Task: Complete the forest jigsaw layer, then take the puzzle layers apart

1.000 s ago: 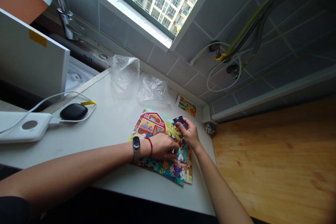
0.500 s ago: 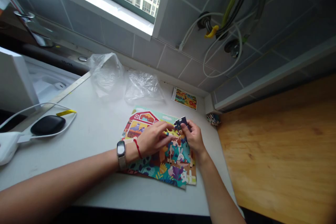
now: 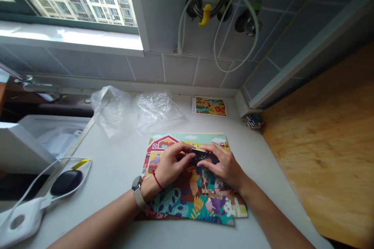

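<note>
Dark puzzle pieces [image 3: 201, 156] are held up between both hands, above a colourful farm-scene puzzle [image 3: 175, 202] lying on the white counter. My left hand [image 3: 172, 163], with a red string and a watch at the wrist, pinches the left end of the pieces between thumb and fingers. My right hand [image 3: 224, 163] grips their right end the same way. The puzzle shows a red barn at its upper left and plants and a rabbit along its lower part. Both hands cover its middle, and its lower right corner looks uneven.
Behind the puzzle lie two clear plastic bags [image 3: 109, 109] and a small picture card [image 3: 209, 106]. Stacked puzzle pieces [image 3: 253, 121] sit at the right corner. A black oval object [image 3: 66, 183] and white cable are at left. A wooden surface [image 3: 321, 144] adjoins at right.
The view has turned and shifted. My left hand has come from the puzzle to the dark pieces and now holds them together with my right hand.
</note>
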{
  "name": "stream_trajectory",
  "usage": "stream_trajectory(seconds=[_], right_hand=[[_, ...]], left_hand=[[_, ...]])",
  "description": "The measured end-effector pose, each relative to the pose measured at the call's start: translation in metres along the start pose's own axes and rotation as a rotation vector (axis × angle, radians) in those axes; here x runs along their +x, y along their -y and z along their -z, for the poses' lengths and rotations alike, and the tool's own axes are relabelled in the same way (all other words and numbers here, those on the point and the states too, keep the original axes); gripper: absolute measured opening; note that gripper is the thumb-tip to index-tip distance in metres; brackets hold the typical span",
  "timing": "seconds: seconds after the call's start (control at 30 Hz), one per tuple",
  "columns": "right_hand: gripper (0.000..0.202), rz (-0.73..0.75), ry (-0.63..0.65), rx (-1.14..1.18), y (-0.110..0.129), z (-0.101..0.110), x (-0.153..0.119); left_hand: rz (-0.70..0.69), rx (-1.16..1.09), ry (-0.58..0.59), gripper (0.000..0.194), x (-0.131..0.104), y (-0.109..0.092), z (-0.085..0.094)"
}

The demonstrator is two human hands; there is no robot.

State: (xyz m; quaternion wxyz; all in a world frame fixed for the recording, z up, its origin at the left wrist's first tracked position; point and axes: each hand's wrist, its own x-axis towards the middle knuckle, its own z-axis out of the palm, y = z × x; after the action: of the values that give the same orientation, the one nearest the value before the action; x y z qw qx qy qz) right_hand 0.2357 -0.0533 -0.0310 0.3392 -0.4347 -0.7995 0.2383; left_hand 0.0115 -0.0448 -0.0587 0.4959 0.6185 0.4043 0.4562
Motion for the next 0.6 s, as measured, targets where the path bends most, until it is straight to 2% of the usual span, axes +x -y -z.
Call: stream_trajectory(seconds=[0.13, 0.23, 0.33, 0.4, 0.6], right_hand=[[0.028, -0.073, -0.118, 0.040, -0.004, 0.001, 0.002], [0.019, -0.124, -0.229, 0.087, -0.010, 0.001, 0.003], [0.015, -0.201, -0.330, 0.155, -0.012, -0.001, 0.003], [0.013, -0.221, -0.352, 0.203, -0.009, -0.003, 0.001], [0.012, -0.041, -0.305, 0.219, 0.007, -0.017, -0.006]], left_hand=[[0.072, -0.077, -0.107, 0.022, 0.000, 0.003, -0.001], [0.066, -0.076, -0.153, 0.022, 0.000, 0.004, -0.001], [0.008, -0.017, -0.126, 0.018, -0.001, 0.005, -0.001], [-0.037, 0.048, -0.095, 0.015, -0.003, 0.005, -0.001], [-0.075, 0.088, 0.011, 0.017, -0.005, -0.001, -0.003]])
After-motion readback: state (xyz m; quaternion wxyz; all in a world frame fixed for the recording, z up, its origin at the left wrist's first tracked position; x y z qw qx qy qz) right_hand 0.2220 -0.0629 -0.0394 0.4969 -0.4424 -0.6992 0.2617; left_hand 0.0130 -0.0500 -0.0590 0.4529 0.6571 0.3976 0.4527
